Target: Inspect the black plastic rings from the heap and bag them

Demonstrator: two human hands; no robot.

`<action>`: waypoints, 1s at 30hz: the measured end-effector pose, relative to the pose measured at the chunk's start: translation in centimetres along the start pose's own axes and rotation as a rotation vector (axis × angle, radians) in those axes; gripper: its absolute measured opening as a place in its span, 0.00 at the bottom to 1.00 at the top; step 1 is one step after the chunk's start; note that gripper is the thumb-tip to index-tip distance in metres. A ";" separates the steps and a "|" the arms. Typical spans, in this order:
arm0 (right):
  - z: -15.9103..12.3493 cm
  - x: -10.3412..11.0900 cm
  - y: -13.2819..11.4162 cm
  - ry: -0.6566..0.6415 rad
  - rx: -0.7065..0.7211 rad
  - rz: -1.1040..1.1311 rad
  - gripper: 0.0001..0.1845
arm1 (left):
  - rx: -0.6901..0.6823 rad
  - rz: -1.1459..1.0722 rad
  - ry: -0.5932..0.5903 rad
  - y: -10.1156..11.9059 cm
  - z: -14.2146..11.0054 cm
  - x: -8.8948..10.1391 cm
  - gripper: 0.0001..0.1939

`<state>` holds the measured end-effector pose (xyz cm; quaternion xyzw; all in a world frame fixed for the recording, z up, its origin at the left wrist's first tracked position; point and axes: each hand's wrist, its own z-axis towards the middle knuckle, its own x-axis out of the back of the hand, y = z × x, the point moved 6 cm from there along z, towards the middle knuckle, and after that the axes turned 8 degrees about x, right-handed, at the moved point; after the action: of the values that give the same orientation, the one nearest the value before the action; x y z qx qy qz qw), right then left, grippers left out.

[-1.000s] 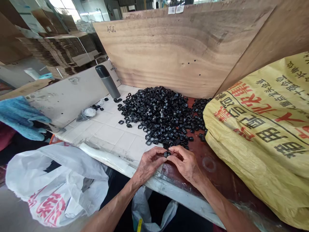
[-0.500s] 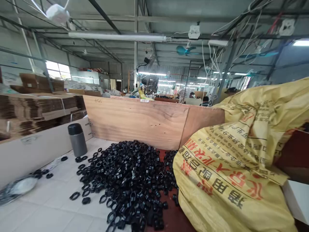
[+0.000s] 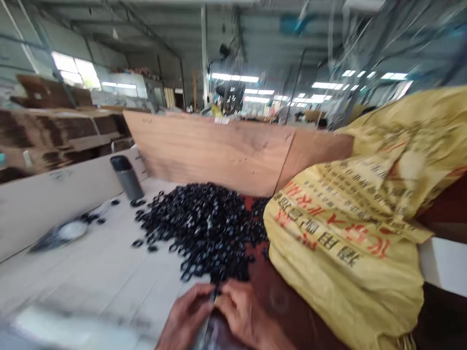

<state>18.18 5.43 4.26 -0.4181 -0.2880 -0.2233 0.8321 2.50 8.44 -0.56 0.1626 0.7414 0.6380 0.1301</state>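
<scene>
A large heap of small black plastic rings point(image 3: 207, 223) lies on the table. At its near edge my left hand point(image 3: 188, 313) and my right hand point(image 3: 242, 311) meet, fingertips almost touching. Both are closed in a pinch around a small black piece point(image 3: 214, 293) that looks like one of the rings; blur hides its exact shape. Below the hands, something clear and shiny shows, too smeared to name.
On the right a big yellow printed sack point(image 3: 328, 243) bulges against the heap. A grey bottle with a black lid point(image 3: 127, 177) stands at the back left, near a clear plastic bag point(image 3: 60, 233). Wooden boards point(image 3: 207, 150) wall the table's far side; stacked cardboard point(image 3: 47, 131) lies beyond.
Both my hands have come into view at the bottom, fingers pinched together in front of the heap. The camera has tilted downward, so the scene sits higher.
</scene>
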 end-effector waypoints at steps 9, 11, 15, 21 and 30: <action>-1.2 -0.7 0.6 -0.029 -0.107 0.202 0.05 | -0.005 -0.190 -0.023 1.3 -0.9 -0.7 0.12; -1.1 -0.6 0.4 -0.002 -0.085 0.209 0.07 | -0.007 -0.200 -0.041 1.2 -0.9 -0.8 0.12; -1.1 -0.8 0.2 -0.029 -0.080 0.132 0.15 | -0.002 -0.223 -0.047 1.1 -0.8 -0.9 0.13; -1.1 -0.7 0.2 -0.047 -0.143 0.189 0.11 | -0.007 -0.215 -0.042 1.5 -1.0 -0.8 0.14; -1.0 -0.5 0.1 -0.038 -0.150 0.178 0.14 | -0.004 -0.219 -0.055 1.8 -1.2 -0.9 0.16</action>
<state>18.21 4.77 3.42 -0.5071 -0.2480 -0.1616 0.8095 3.01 7.25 1.39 0.0979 0.7496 0.6167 0.2195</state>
